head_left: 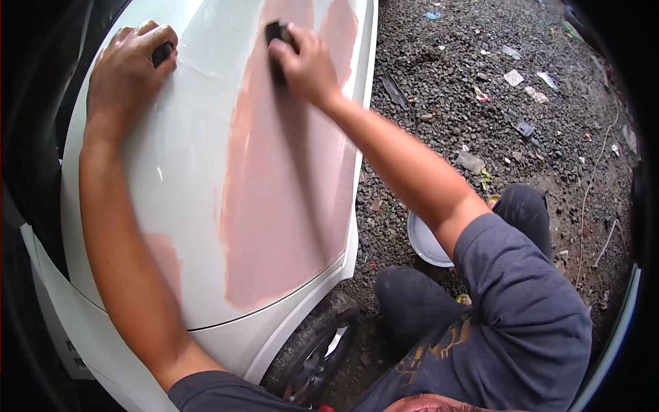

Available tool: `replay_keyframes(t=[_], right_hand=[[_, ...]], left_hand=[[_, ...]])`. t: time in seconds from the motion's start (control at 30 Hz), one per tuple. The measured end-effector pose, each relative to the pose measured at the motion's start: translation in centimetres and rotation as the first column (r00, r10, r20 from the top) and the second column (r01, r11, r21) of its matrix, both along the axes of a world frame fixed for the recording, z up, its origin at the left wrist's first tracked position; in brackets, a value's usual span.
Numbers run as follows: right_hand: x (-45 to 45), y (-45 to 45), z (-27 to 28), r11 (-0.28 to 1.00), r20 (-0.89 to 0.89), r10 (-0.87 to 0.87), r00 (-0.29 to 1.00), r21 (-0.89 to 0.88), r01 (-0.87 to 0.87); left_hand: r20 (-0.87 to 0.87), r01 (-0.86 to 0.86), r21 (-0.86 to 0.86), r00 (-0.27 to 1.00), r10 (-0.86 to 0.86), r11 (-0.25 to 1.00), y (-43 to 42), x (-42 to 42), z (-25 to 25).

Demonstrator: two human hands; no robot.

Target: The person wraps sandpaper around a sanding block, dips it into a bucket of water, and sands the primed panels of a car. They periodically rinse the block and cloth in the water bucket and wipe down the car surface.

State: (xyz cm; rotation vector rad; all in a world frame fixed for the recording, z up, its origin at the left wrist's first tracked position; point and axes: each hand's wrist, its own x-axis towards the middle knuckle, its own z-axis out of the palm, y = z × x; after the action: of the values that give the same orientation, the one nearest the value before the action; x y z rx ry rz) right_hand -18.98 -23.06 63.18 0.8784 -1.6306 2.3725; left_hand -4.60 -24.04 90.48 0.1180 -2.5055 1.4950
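Note:
A white car body panel [192, 137] fills the left half of the head view, with a long patch of pinkish filler [274, 226] on it. My right hand [309, 65] is closed around a black sanding block [276, 31], held against the upper part of that patch. To the left, my left hand [127, 72] rests on the white paint, its fingers curled around a small dark object [162, 53]. Most of that object is hidden in the hand, so its kind cannot be made out. A smaller pink patch [165, 261] shows beside my left forearm.
Below the panel edge is a car wheel [319, 350]. A round, light-coloured basin [427, 240] stands on the gravel [446, 75] by my knee, partly behind my right arm. Scraps of litter [513, 77] and a thin cord [596, 178] lie on the ground at right.

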Motion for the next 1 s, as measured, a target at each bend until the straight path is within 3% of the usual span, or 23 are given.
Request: replay_keyframes(t=[0.13, 0.2, 0.27, 0.3, 0.33, 0.4, 0.47, 0.53, 0.6, 0.7, 0.73, 0.77, 0.83, 0.87, 0.9, 0.93, 0.97, 1.0], right_hand=[[-4.6, -1.0, 2.7, 0.991, 0.178, 0.046, 0.983, 0.119, -0.068], [-3.6, -0.3, 2.4, 0.992, 0.232, 0.084, 0.969, 0.069, -0.102], [2.6, 1.0, 0.5, 0.999, 0.078, -0.024, 0.997, 0.026, 0.023], [6.0, 3.1, -0.7, 0.998, 0.04, 0.059, 0.997, 0.021, -0.06], [9.4, 4.2, -2.6, 1.0, -0.078, -0.027, 0.997, -0.009, 0.026], [13.5, 7.8, -5.5, 0.99, -0.138, 0.139, 0.981, 0.014, -0.138], [11.9, 7.6, -6.5, 0.979, -0.224, 0.205, 0.953, 0.03, -0.203], [6.9, 4.2, -4.6, 0.998, -0.182, 0.057, 0.982, 0.023, -0.054], [0.4, 0.4, -0.9, 0.997, -0.059, 0.042, 0.997, -0.055, -0.045], [-6.2, -1.0, 3.9, 0.986, 0.142, 0.078, 0.987, 0.134, -0.098], [-7.2, -1.0, 4.5, 0.977, 0.177, 0.091, 0.98, 0.175, -0.122], [-8.3, -0.8, 5.4, 0.967, 0.207, 0.1, 0.973, 0.212, -0.145], [-9.8, -0.2, 4.1, 0.958, 0.326, 0.232, 0.917, 0.087, -0.273], [-10.1, 0.4, 2.7, 0.947, 0.374, 0.293, 0.88, 0.014, -0.321], [-10.2, 1.7, 1.3, 0.947, 0.533, 0.247, 0.809, 0.044, -0.318], [-10.5, 3.4, -0.5, 0.947, 0.669, 0.185, 0.72, 0.074, -0.312], [-10.8, 5.7, -2.7, 0.944, 0.766, 0.174, 0.619, 0.049, -0.327], [-11.5, 8.5, -5.1, 0.917, 0.819, 0.247, 0.518, -0.025, -0.398]], left_hand=[[-0.034, -0.038, 0.084, 0.999, 0.041, 0.996, -0.2, -0.5, 0.3], [-0.086, -0.068, 0.13, 0.993, 0.08, 0.989, -0.7, -1.1, 0.9], [-0.115, -0.058, 0.095, 0.991, 0.069, 0.994, -1.9, -2.4, 1.8], [-0.129, -0.043, 0.078, 0.99, 0.053, 0.996, -2.4, -3.2, 1.9], [-0.14, -0.027, 0.064, 0.989, 0.035, 0.998, -2.8, -4.0, 2.0], [-0.13, -0.064, 0.081, 0.989, 0.074, 0.995, -3.1, -5.2, 2.2], [-0.138, -0.148, 0.079, 0.978, 0.158, 0.986, -3.1, -5.5, 2.4], [-0.148, -0.124, 0.068, 0.98, 0.133, 0.99, -2.9, -5.6, 2.3], [-0.151, -0.126, 0.091, 0.979, 0.138, 0.988, -2.7, -5.6, 2.0], [-0.192, -0.103, 0.093, 0.974, 0.119, 0.99, -1.7, -6.0, 1.0], [-0.186, 0.005, 0.085, 0.982, 0.011, 0.996, -1.9, -6.3, 0.8], [-0.178, -0.018, 0.107, 0.983, 0.037, 0.994, -2.0, -6.6, 0.6], [-0.264, -0.132, 0.192, 0.947, 0.181, 0.972, -1.3, -8.6, -1.0], [-0.287, -0.044, 0.332, 0.947, 0.146, 0.942, -1.4, -10.2, -1.9], [-0.31, 0.038, 0.517, 0.939, 0.146, 0.855, -1.0, -12.7, -3.3], [-0.28, 0.01, 0.626, 0.936, 0.213, 0.78, 0.4, -16.1, -4.7], [-0.29, 0.085, 0.721, 0.938, 0.188, 0.688, 0.7, -19.9, -6.6], [-0.21, 0.052, 0.829, 0.952, 0.223, 0.557, 2.2, -23.7, -7.7]])
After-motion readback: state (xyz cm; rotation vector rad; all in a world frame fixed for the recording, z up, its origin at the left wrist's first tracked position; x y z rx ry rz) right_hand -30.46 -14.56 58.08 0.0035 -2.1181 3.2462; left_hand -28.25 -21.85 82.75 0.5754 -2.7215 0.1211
